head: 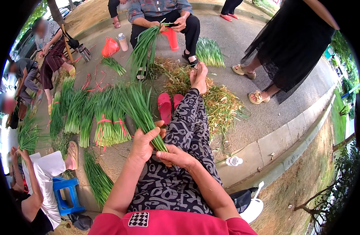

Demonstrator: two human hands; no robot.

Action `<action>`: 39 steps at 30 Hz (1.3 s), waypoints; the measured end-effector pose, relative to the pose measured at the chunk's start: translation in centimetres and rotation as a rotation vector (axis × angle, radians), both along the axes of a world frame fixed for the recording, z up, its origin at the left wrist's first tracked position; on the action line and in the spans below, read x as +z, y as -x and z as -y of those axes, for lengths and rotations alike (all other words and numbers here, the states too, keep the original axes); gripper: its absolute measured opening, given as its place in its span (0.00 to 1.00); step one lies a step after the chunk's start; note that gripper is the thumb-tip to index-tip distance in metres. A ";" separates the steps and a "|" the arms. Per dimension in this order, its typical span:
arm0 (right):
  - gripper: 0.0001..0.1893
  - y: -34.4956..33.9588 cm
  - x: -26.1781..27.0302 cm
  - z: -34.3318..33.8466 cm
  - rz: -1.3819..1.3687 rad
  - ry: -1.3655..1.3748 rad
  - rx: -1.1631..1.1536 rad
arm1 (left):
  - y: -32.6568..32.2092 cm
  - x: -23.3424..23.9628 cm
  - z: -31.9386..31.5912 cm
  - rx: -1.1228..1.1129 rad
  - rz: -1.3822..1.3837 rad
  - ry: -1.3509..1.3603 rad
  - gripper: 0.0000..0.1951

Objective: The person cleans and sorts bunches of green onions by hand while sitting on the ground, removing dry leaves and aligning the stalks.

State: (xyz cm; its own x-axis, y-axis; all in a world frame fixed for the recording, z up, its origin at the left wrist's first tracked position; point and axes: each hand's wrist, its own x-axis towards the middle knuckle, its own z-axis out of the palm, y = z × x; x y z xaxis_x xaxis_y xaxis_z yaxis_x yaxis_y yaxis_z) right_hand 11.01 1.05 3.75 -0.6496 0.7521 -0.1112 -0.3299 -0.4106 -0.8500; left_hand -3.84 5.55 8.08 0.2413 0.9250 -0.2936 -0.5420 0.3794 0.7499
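Observation:
A bunch of garlic chives [144, 114] lies slanted above my lap, its leafy tips pointing away from me. My left hand [143, 144] wraps around it near the lower stalks. At the stalk ends, my right hand [178, 157] pinches with thumb and fingers; whether a single stalk is between them is hidden. My patterned trousers [168, 188] are directly under both hands. Ahead on the left, several bunches of chives [105, 126] lie in a row on the pavement, some tied with red tape [103, 121]. Loose chives [96, 176] rest beside my left forearm.
Pink slippers [164, 107] and a heap of dry trimmings [221, 105] lie around my bare feet. Facing me, a seated person [161, 13] handles chives too. A plastic bottle [234, 161] is by the kerb [271, 147] on the right. A blue stool [67, 195] stands left.

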 end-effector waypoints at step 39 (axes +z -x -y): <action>0.11 -7.8 -2.3 -2.1 -0.026 0.310 -0.701 | 13.4 -25.2 -18.3 0.064 -0.762 0.150 0.06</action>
